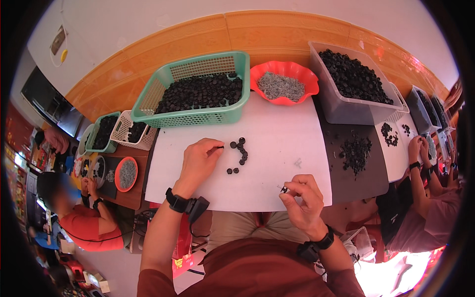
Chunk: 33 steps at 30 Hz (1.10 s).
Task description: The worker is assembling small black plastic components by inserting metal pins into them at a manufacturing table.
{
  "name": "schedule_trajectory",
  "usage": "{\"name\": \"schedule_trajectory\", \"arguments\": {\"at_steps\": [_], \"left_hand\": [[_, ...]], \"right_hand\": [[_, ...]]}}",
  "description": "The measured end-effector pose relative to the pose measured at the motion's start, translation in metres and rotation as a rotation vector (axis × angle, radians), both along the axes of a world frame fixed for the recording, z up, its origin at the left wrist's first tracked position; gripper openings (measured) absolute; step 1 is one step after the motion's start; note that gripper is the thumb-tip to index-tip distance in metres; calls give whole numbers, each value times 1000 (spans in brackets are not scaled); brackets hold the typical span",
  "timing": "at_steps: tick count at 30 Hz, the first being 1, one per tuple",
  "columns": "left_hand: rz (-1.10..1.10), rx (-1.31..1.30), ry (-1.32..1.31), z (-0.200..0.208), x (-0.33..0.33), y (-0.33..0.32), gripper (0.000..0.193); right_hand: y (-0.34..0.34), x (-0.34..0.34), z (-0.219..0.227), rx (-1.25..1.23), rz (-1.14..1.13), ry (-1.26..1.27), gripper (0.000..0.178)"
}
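Two bare hands work over a white sheet (277, 143) laid on the table, each wrist wearing a black band. Nearest the body, the right hand (303, 198) is lifted at the sheet's near edge, its fingers curled in tight and pinching a small black part (284, 189) between thumb and fingertips. The left hand (199, 161) rests palm-down further up the sheet, fingers drawn narrow, the tips closing on another small dark piece (219, 147); whether it is lifted clear of the sheet I cannot tell. Just beside those fingertips lies a loose curve of little black round caps (240, 152), some touching one another, with two more set slightly nearer the person. A tiny pale bit (298, 162) lies alone to the right of them.

Beyond the sheet stands a green mesh basket (193, 116) heaped with black caps, and next to it a red scalloped bowl (284, 100) holding small grey metal pieces. To the right, a clear plastic tub (346, 110) is filled with more black parts, and a scattered pile of dark pieces (355, 152) sits on a dark mat near it.

On either side other people sit at the same long table, one in a red shirt (91, 228) on the left, another's hands (416, 148) busy on the right.
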State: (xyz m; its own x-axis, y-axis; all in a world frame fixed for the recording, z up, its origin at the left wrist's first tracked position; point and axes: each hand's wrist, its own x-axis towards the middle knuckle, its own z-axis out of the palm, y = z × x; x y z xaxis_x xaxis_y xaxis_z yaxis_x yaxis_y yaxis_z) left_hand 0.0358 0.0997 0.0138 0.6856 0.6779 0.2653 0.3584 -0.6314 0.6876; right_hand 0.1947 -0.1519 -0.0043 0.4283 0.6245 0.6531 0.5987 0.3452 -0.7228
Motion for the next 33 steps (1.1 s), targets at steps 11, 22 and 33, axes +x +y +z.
{"name": "schedule_trajectory", "arguments": {"at_steps": [11,22,33], "left_hand": [[-80,-612,-443,4,-28,-26,22],[-88,-1091,-658,13,-35,-56,24],[-82,-1356,-796,4,-30,-78,20]], "right_hand": [[-3,1,-2,-4,18,46,26],[-3,-2,3,-8,43,48,26],[4,-6,10,20,64,36,26]]}}
